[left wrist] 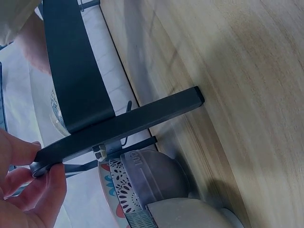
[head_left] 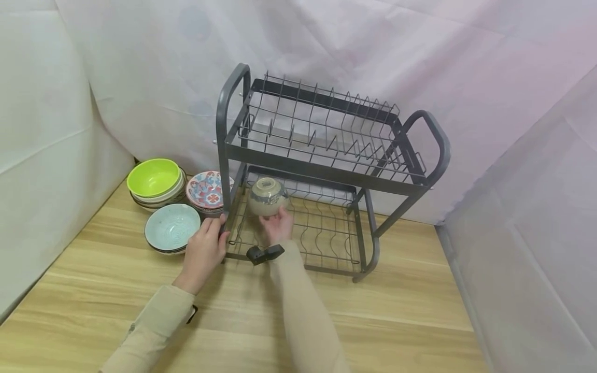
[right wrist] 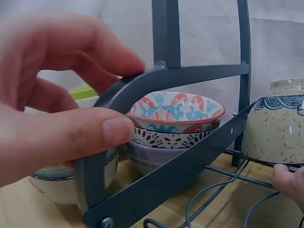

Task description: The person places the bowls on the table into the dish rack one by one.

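My right hand (head_left: pixel 279 226) reaches into the lower tier of a dark metal dish rack (head_left: pixel 303 166) and holds a speckled beige bowl (head_left: pixel 265 203) with blue patterning. The bowl is upside down, its foot facing up, near the tier's left end. In the right wrist view a fingertip (right wrist: pixel 289 183) shows under the bowl's rim (right wrist: pixel 266 162); the other fingers are hidden. My left hand (head_left: pixel 205 251) pinches the rack's front left frame bar (left wrist: pixel 85 142), thumb on one side and fingers on the other.
Left of the rack, a lime-green bowl (head_left: pixel 154 177) tops one stack and a red-and-blue patterned bowl (head_left: pixel 209 190) another. A pale blue bowl (head_left: pixel 172 228) sits in front of them. Wire dividers (head_left: pixel 322 124) line the upper tier. White cloth (head_left: pixel 140 67) hangs behind the wooden table (head_left: pixel 396 311).
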Tool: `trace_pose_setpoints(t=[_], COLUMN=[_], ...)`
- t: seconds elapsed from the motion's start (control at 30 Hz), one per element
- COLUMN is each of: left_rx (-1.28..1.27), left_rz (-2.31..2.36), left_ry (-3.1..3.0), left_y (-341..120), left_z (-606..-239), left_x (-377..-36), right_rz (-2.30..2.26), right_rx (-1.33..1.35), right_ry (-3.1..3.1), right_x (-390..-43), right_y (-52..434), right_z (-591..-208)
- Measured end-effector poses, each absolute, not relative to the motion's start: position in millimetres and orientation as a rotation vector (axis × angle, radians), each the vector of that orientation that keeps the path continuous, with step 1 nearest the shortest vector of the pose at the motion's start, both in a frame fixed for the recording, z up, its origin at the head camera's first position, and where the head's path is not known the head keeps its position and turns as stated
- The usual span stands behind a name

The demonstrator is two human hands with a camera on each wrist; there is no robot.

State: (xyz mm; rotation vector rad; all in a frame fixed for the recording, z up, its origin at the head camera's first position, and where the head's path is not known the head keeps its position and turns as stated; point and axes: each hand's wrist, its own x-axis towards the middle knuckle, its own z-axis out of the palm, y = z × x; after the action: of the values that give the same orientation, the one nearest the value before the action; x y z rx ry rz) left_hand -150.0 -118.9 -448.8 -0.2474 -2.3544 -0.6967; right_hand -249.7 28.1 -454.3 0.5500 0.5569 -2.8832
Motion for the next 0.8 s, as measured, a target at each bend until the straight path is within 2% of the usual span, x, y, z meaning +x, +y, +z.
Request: trace_pose_setpoints(t=[0.8], left_rx=[-0.244], left_rz=[-0.699], left_ry=[-2.374], left_y=[-118], left_z=[-447], left_x=[-150], right_rz=[-2.892], right_rx=[0.516], right_ry=[0.537], right_x=[-280], right_y=[26], right_z=[-447])
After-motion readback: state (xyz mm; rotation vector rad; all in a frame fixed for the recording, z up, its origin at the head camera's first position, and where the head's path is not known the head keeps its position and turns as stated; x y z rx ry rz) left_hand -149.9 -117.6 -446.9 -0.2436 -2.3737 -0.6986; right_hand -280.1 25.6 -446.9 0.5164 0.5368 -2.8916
